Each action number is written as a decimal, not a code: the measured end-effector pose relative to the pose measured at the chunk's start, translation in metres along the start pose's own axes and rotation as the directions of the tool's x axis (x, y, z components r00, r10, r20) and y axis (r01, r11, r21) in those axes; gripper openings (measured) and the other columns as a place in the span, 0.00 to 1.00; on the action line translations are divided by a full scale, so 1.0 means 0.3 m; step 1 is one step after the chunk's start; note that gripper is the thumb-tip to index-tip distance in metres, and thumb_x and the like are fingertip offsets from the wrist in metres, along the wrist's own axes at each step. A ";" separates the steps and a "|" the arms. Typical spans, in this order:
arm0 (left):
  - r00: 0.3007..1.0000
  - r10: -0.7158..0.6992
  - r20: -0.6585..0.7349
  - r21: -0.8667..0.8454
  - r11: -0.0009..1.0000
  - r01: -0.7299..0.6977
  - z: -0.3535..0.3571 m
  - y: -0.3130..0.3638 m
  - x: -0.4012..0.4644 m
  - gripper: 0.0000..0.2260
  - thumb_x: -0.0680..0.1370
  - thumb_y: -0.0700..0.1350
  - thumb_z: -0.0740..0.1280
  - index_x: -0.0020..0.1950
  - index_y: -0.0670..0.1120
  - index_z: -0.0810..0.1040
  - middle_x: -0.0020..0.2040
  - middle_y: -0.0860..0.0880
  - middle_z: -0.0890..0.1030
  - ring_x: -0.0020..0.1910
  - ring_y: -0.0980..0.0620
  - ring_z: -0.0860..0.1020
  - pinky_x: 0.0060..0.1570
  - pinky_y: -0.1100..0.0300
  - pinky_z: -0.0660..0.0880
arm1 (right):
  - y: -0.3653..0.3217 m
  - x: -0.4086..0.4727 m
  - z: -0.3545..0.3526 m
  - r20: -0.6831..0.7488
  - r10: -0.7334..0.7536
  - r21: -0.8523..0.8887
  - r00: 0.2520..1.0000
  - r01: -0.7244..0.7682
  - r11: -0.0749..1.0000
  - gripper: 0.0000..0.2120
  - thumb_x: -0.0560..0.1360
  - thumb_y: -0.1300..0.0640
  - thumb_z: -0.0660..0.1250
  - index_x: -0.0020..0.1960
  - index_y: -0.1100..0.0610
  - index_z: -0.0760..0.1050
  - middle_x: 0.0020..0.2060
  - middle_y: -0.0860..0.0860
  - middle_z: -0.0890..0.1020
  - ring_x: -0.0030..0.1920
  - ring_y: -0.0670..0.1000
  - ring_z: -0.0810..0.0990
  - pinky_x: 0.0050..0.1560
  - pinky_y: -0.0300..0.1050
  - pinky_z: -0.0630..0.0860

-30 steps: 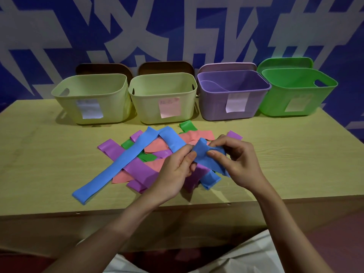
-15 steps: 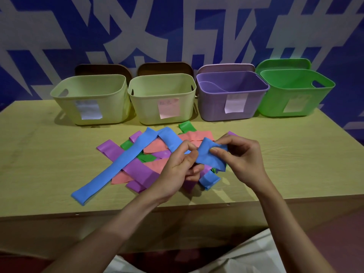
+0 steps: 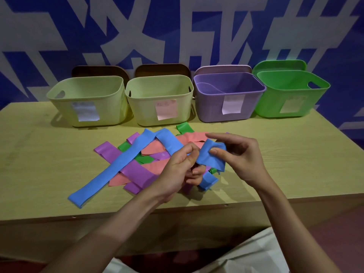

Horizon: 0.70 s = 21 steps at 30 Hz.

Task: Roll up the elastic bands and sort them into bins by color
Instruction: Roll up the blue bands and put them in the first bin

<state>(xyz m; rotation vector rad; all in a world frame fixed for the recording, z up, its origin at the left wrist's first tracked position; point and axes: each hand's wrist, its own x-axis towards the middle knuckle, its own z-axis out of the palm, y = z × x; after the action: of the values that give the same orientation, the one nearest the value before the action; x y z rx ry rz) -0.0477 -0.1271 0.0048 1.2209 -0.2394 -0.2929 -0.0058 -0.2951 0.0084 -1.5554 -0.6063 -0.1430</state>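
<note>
Both hands pinching one blue band above the pile

The left hand [image 3: 177,172] and right hand [image 3: 239,156] pinch a blue band [image 3: 211,157] over the band pile [image 3: 137,166]; beyond stand four bins: two yellow [image 3: 86,93] [image 3: 159,91], one purple [image 3: 229,89], one green [image 3: 291,85], no bands visible inside.

1 head-worn view looks forward and down from close above the table [image 3: 295,154], facing a row of 4 bins [image 3: 161,99] against the wall.
</note>
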 end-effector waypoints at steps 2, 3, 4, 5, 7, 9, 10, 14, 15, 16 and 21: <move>1.000 0.016 -0.025 -0.022 1.000 -0.017 0.011 0.001 0.005 0.08 0.79 0.48 0.56 0.44 0.45 0.62 0.28 0.54 0.61 0.26 0.57 0.58 0.25 0.67 0.56 | -0.002 0.002 0.003 -0.001 -0.004 -0.019 1.000 0.004 1.000 0.16 0.70 0.68 0.72 0.56 0.55 0.79 0.46 0.39 0.85 0.48 0.39 0.81 0.49 0.33 0.75; 0.999 0.033 -0.042 -0.030 0.999 -0.034 0.016 0.002 0.010 0.08 0.79 0.48 0.56 0.45 0.45 0.62 0.28 0.54 0.61 0.26 0.57 0.58 0.25 0.67 0.55 | 0.000 0.002 0.006 -0.011 -0.002 -0.025 1.000 0.002 1.000 0.15 0.71 0.67 0.71 0.54 0.54 0.79 0.45 0.39 0.85 0.48 0.40 0.82 0.49 0.34 0.76; 0.997 0.053 -0.058 -0.039 0.998 -0.055 0.019 0.003 0.013 0.07 0.78 0.48 0.56 0.48 0.44 0.63 0.29 0.53 0.60 0.26 0.57 0.58 0.25 0.66 0.54 | -0.002 0.003 0.011 -0.029 0.003 -0.025 1.000 -0.003 1.000 0.13 0.70 0.65 0.71 0.53 0.54 0.80 0.44 0.40 0.85 0.46 0.40 0.82 0.47 0.35 0.76; 0.995 0.072 -0.075 -0.047 0.996 -0.075 0.021 0.006 0.017 0.08 0.78 0.48 0.57 0.50 0.44 0.64 0.29 0.53 0.59 0.26 0.58 0.57 0.25 0.66 0.53 | -0.004 0.005 0.017 -0.050 0.007 -0.024 0.999 -0.008 1.000 0.12 0.70 0.64 0.70 0.51 0.53 0.80 0.42 0.40 0.85 0.44 0.40 0.81 0.46 0.35 0.76; 0.992 0.087 -0.089 -0.065 0.994 -0.093 0.020 0.011 0.021 0.07 0.78 0.48 0.57 0.49 0.44 0.64 0.28 0.52 0.58 0.25 0.59 0.56 0.25 0.67 0.53 | -0.004 0.009 0.025 -0.076 0.006 -0.021 0.997 -0.008 1.000 0.09 0.69 0.63 0.71 0.47 0.52 0.81 0.40 0.41 0.85 0.41 0.40 0.81 0.44 0.36 0.77; 0.994 0.081 -0.071 -0.079 0.993 -0.087 0.017 0.017 0.021 0.07 0.78 0.47 0.57 0.48 0.45 0.63 0.29 0.53 0.58 0.25 0.58 0.56 0.24 0.67 0.54 | -0.006 0.010 0.026 -0.079 -0.010 -0.013 0.997 0.009 1.000 0.08 0.69 0.63 0.71 0.46 0.53 0.81 0.39 0.42 0.85 0.41 0.41 0.81 0.44 0.37 0.77; 0.996 0.067 -0.053 -0.078 0.994 -0.071 0.017 0.022 0.020 0.07 0.78 0.48 0.57 0.49 0.45 0.64 0.29 0.53 0.57 0.25 0.58 0.55 0.24 0.67 0.54 | -0.006 0.011 0.022 -0.082 -0.011 -0.009 0.997 0.011 1.000 0.09 0.69 0.62 0.71 0.47 0.53 0.81 0.41 0.43 0.85 0.42 0.43 0.82 0.45 0.38 0.78; 0.999 -0.017 0.051 -0.055 0.998 0.020 0.008 0.035 0.013 0.07 0.79 0.50 0.56 0.51 0.46 0.66 0.28 0.53 0.58 0.25 0.58 0.55 0.25 0.66 0.53 | -0.010 0.014 -0.003 -0.011 0.026 0.027 1.000 -0.026 0.999 0.14 0.70 0.63 0.71 0.54 0.56 0.80 0.51 0.50 0.85 0.51 0.48 0.83 0.53 0.43 0.79; 0.997 -0.038 0.061 -0.050 0.998 0.041 0.005 0.034 0.013 0.07 0.79 0.50 0.56 0.50 0.46 0.66 0.28 0.53 0.59 0.25 0.57 0.56 0.25 0.66 0.54 | -0.009 0.015 -0.007 0.009 0.036 0.031 0.999 -0.037 0.999 0.13 0.70 0.64 0.72 0.54 0.56 0.80 0.50 0.48 0.85 0.51 0.47 0.83 0.52 0.41 0.78; 0.997 -0.059 0.054 -0.041 0.997 0.061 0.003 0.032 0.016 0.08 0.79 0.50 0.56 0.51 0.45 0.66 0.28 0.52 0.61 0.25 0.57 0.56 0.25 0.65 0.54 | -0.008 0.015 -0.009 0.014 0.045 0.030 0.999 -0.045 0.999 0.12 0.70 0.64 0.73 0.52 0.56 0.80 0.47 0.46 0.86 0.49 0.44 0.83 0.50 0.38 0.78; 0.964 0.232 -0.126 0.514 0.847 -0.137 -0.024 -0.003 0.042 0.09 0.82 0.45 0.58 0.48 0.48 0.76 0.30 0.47 0.75 0.27 0.49 0.70 0.29 0.62 0.69 | 0.007 0.001 -0.002 -0.064 0.083 0.030 0.994 -0.081 0.996 0.12 0.70 0.70 0.70 0.48 0.55 0.80 0.39 0.42 0.85 0.41 0.40 0.81 0.44 0.34 0.77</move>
<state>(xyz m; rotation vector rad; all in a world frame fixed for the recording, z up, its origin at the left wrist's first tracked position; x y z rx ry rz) -0.0335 -0.1255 0.0019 1.7199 -0.2808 0.0643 -0.0043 -0.2955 0.0066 -1.5404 -0.4904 -0.1223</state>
